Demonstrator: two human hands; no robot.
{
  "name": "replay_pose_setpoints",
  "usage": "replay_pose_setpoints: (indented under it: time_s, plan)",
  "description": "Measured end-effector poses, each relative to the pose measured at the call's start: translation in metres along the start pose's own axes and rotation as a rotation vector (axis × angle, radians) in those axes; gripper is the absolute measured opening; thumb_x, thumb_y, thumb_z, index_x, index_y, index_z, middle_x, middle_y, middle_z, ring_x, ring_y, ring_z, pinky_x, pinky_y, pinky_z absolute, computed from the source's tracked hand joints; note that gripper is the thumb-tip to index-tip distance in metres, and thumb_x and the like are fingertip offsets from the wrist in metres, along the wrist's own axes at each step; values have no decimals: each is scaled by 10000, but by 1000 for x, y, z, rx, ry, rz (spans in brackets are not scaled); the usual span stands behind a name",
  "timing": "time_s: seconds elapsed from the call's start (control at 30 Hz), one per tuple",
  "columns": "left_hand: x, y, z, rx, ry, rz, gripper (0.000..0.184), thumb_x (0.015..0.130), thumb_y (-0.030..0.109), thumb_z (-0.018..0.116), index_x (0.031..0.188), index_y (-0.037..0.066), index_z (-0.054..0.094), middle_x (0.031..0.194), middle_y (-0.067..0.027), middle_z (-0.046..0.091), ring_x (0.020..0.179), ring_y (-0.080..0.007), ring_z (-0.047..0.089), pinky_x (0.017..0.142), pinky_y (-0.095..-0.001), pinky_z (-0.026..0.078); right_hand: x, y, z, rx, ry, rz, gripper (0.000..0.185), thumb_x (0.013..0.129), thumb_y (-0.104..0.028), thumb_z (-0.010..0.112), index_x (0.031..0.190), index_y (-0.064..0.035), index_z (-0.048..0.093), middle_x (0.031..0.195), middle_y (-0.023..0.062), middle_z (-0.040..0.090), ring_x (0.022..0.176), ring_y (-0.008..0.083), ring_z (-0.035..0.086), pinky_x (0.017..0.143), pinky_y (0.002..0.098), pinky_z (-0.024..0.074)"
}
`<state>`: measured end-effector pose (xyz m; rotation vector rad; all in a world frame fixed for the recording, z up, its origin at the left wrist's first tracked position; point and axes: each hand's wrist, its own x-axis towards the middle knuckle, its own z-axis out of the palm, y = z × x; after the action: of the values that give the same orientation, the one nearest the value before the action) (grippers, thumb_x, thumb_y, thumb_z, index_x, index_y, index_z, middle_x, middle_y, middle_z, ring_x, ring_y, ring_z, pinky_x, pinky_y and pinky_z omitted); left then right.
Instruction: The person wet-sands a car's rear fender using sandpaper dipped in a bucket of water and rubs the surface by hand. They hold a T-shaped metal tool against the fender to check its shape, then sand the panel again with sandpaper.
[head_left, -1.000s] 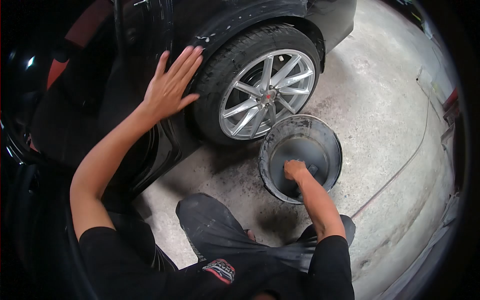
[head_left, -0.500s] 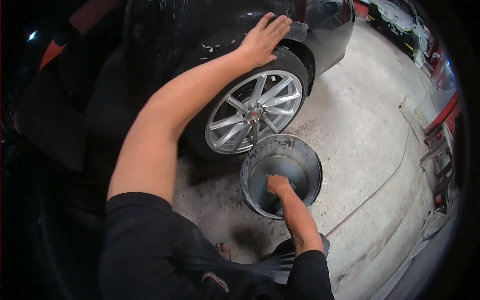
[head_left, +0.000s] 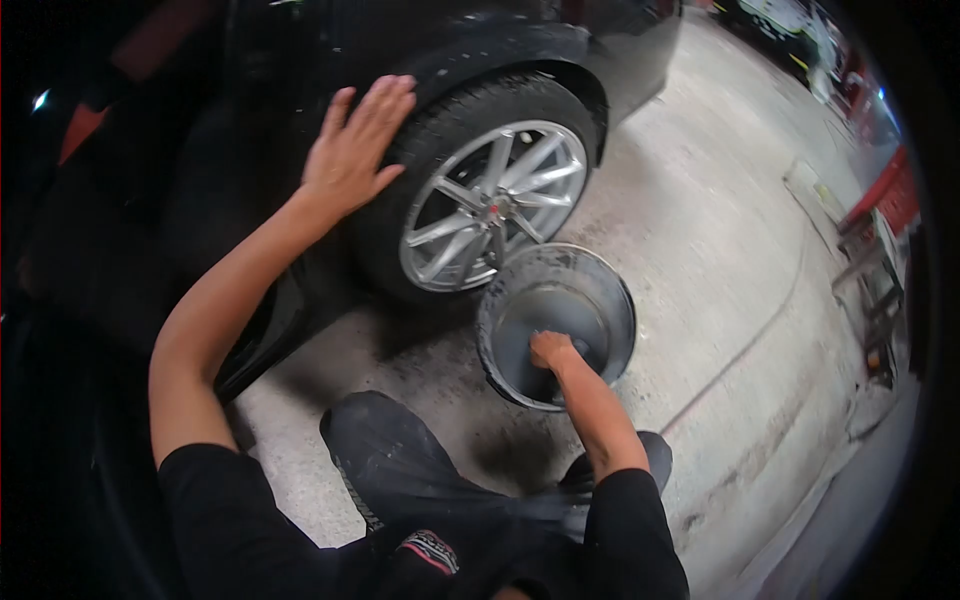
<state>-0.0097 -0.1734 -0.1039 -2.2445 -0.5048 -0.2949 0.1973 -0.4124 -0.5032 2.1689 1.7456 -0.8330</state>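
My left hand (head_left: pixel 357 150) lies with its fingers spread against the dark car body (head_left: pixel 440 50), just left of the wheel arch. Beside it is the tire (head_left: pixel 415 150) with its silver multi-spoke wheel (head_left: pixel 500 208). Below the wheel stands a black bucket (head_left: pixel 608 290) holding grey, cloudy water (head_left: pixel 550 305). My right hand (head_left: pixel 550 349) is inside the bucket with its fingers closed at the water; whatever it may hold is hidden. A dark object shows next to that hand, too unclear to name.
A thin hose (head_left: pixel 745 352) runs across the concrete floor (head_left: pixel 700 250) to the right. Metal stands (head_left: pixel 868 290) and a red object (head_left: pixel 890 195) are at the right edge. Another vehicle (head_left: pixel 775 30) is at the top right. My knees are below the bucket.
My left hand went right to above the wheel arch, then came back left to the panel beside the tire. My right hand has stayed in the bucket. The camera view has shifted.
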Motion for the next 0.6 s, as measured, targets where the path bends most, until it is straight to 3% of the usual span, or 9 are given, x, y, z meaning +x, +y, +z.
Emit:
replay_pose_setpoints:
  time_s: [0.1,0.13,0.17,0.23,0.3,0.33,0.47,0.53,0.6]
  plan:
    - [-20,5,-31,-144,-128,-37,1014,835,331,795,1653,96,244,1725,-82,207,1607,-255,149,1286,-496,136,0,-3,1,110,-6,-25,302,941,-211,591,1154,-84,763,1222,158,740,1130,332,720,910,470,583]
    - [-34,-4,14,-396,37,12,1013,840,289,796,1659,105,230,1736,-92,174,1612,-271,124,1296,-474,122,15,1,16,132,33,-68,271,928,-239,621,1075,-87,791,1181,150,754,1091,327,732,874,477,592]
    - [-35,7,-1,-217,-148,-77,1018,851,254,790,1666,100,201,1744,-103,142,1617,-269,92,1306,-463,82,1,-5,5,170,28,-6,309,910,-325,674,1048,-76,797,1151,148,761,1057,326,740,853,466,596]
    - [-41,8,14,-79,262,102,988,924,384,701,1675,91,131,1758,-81,90,1623,-233,43,1304,-478,-23,-22,-9,-13,125,36,-91,593,814,-581,762,1082,-53,786,1156,158,755,1101,368,715,909,610,548]
    - [-39,6,20,-101,344,125,974,936,398,665,1675,89,111,1762,-67,72,1623,-214,33,1298,-492,-58,-17,-14,-16,208,30,-107,737,812,-682,731,1147,-27,766,1218,184,731,1175,423,670,1031,736,417]
    - [-40,6,19,-145,356,126,967,934,376,668,1673,80,119,1761,-65,82,1623,-213,36,1297,-494,-69,-27,-18,-32,218,10,-126,758,857,-665,695,1209,6,720,1193,212,730,1146,439,677,1016,675,466]
    - [-34,12,18,-192,482,112,891,974,434,606,1662,62,178,1754,-60,130,1620,-203,84,1284,-486,-116,-60,2,-65,401,425,-144,602,966,-560,599,1140,6,709,1095,260,733,1059,459,697,921,539,554]
    - [-31,14,19,-188,520,100,869,990,449,584,1661,65,185,1752,-53,147,1619,-200,97,1288,-485,-99,-98,20,-107,339,556,-88,538,985,-496,585,1158,6,679,1050,252,733,992,452,709,856,541,575]
    - [-32,12,25,-159,530,77,844,1008,463,566,1663,83,193,1745,-35,183,1611,-197,145,1300,-491,-21,-135,50,-147,384,662,-110,527,1031,-429,555,1310,14,615,1088,270,716,1010,453,696,910,533,558]
